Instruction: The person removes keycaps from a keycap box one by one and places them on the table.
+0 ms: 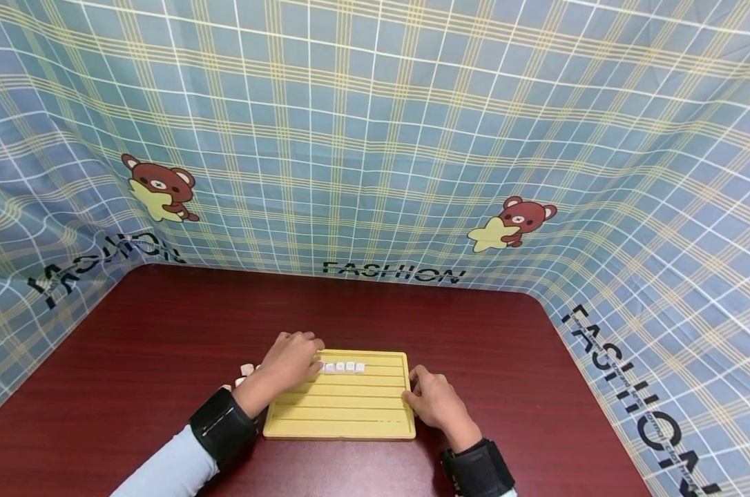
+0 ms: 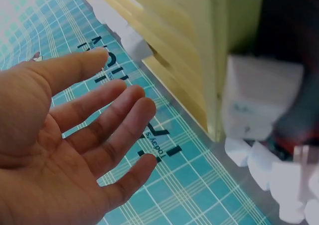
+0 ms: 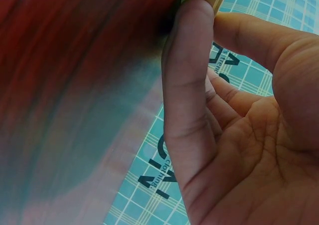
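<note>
A yellow grooved board [image 1: 344,407] lies on the table. Several small white blocks [image 1: 345,367] with faint marks stand in a row along its far groove. My left hand [image 1: 291,359] is over the board's far left corner, by the end of that row. In the left wrist view its fingers [image 2: 114,130] are spread and loosely bent, with nothing between them. At the board's right edge, my right hand [image 1: 438,399] holds on with thumb and a finger. The right wrist view shows that finger [image 3: 187,85] and the thumb meeting at the yellow edge.
Loose white blocks [image 1: 247,369] lie left of the board, partly hidden by my left wrist; the left wrist view shows several more blocks [image 2: 261,98] there. The dark red table [image 1: 505,359] is bordered by a blue plaid cloth [image 1: 375,172] at the back and sides.
</note>
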A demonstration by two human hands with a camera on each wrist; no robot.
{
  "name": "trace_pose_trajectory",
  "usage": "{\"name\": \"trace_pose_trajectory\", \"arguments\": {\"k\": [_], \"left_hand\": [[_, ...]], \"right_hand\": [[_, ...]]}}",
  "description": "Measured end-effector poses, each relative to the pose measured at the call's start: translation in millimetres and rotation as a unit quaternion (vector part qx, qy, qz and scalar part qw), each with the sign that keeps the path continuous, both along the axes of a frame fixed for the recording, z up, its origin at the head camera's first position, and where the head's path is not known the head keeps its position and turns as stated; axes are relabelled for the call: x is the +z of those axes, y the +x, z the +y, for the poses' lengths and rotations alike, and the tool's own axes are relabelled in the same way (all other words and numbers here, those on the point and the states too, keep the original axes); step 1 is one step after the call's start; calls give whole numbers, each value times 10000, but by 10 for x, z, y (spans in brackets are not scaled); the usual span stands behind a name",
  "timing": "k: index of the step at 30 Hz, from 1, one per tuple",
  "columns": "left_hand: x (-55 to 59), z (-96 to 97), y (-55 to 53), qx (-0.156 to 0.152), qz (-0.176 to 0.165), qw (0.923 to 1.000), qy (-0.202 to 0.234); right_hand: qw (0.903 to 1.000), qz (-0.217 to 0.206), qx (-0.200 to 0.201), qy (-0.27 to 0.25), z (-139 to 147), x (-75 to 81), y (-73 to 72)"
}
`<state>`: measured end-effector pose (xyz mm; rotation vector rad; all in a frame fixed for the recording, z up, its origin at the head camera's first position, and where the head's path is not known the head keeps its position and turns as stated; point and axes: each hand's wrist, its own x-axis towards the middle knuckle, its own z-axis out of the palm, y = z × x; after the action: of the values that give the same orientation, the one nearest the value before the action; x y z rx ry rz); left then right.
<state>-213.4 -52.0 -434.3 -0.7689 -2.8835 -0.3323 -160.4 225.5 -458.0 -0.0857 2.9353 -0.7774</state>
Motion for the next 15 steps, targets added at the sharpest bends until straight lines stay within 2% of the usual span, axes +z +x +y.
{"name": "trace_pose_trajectory", "arguments": {"k": [6, 15], "left_hand": [[-56, 57, 18, -215, 48, 9997, -120], [-102, 75, 9, -251, 189, 9992, -256]], "right_hand": [[10000, -4, -21, 36, -5, 5, -2], [10000, 58, 69, 8, 15, -17, -7]]}}
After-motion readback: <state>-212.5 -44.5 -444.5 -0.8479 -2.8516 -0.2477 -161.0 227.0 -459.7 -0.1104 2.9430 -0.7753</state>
